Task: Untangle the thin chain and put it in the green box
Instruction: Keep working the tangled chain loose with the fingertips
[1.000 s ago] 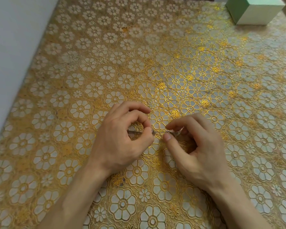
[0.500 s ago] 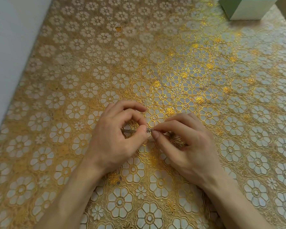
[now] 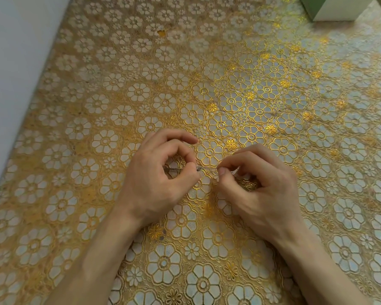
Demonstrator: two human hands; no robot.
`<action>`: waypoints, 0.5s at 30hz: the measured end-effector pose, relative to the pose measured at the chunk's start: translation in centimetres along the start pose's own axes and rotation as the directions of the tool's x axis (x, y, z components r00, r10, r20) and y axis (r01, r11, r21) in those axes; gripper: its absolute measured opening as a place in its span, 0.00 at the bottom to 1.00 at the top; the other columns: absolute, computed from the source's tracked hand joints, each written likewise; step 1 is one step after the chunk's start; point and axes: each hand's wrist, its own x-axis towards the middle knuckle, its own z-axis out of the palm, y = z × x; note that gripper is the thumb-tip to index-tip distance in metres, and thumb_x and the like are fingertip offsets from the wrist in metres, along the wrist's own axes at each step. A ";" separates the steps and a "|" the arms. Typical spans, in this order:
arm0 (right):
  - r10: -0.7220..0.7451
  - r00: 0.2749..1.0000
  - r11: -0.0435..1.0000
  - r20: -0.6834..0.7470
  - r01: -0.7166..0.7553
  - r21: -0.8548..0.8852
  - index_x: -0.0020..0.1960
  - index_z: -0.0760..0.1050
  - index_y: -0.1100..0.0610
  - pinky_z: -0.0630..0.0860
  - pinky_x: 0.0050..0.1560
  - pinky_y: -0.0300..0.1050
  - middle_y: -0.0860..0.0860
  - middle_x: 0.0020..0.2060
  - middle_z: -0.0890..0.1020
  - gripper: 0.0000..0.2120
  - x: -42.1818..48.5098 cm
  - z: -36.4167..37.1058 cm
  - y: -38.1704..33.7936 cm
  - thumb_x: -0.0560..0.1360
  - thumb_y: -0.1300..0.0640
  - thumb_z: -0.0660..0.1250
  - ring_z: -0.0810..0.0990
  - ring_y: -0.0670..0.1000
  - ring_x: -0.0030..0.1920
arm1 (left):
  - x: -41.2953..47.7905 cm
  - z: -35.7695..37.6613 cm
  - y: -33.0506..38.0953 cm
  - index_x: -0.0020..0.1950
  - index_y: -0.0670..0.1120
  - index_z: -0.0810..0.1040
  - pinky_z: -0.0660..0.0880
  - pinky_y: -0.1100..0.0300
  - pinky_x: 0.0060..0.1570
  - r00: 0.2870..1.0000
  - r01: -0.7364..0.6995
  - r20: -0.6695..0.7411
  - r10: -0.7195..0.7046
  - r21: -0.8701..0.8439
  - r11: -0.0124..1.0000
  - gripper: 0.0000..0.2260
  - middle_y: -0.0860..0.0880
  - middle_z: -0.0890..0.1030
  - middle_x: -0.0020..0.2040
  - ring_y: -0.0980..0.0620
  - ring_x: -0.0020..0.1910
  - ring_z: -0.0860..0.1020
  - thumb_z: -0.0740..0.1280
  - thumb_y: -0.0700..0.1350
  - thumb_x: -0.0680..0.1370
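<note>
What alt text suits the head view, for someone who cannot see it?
The left hand and right hand each pinch a thin silvery metal chain, a short stretch spanning between them, over a gold floral lace tablecloth. A pale green box stands far right, cropped.

The gold-and-white flower-patterned tablecloth (image 3: pixel 229 84) looks like embossed plastic lace, with raised glossy outlines that glint most toward the far right. The thin silvery chain (image 3: pixel 198 168) looks like fine metal with a dull shine. The pale green box (image 3: pixel 306 7), far right, looks smooth and matt, like card. The white wall (image 3: pixel 13 62) on the left is matt.
</note>
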 end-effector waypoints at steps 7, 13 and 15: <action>0.148 0.988 0.986 -0.040 -0.144 0.082 0.42 0.75 0.51 0.67 0.39 0.29 0.45 0.40 0.77 0.03 0.2 -0.3 0.1 0.74 0.55 0.66 0.74 0.43 0.37 | -0.1 -0.1 -0.1 0.39 0.52 0.77 0.69 0.63 0.57 0.999 0.003 -0.043 -0.003 -0.003 1.000 0.05 0.59 0.80 0.56 0.53 0.60 0.76 0.64 0.52 0.71; 0.196 0.978 0.973 -0.072 -0.185 0.136 0.42 0.72 0.46 0.71 0.36 0.42 0.47 0.40 0.77 0.03 0.3 -0.5 0.3 0.74 0.51 0.63 0.76 0.50 0.37 | 0.0 -0.1 -0.3 0.38 0.50 0.77 0.70 0.58 0.57 0.998 -0.011 -0.064 0.011 0.000 1.000 0.06 0.56 0.81 0.55 0.53 0.59 0.76 0.64 0.50 0.71; 0.190 0.979 0.976 -0.076 -0.180 0.121 0.42 0.73 0.47 0.71 0.37 0.40 0.47 0.40 0.77 0.03 0.3 -0.5 0.2 0.74 0.53 0.63 0.76 0.49 0.37 | 0.0 0.0 -0.2 0.38 0.51 0.76 0.70 0.58 0.58 0.998 -0.013 -0.067 0.013 0.008 1.000 0.06 0.57 0.81 0.55 0.53 0.59 0.76 0.64 0.51 0.70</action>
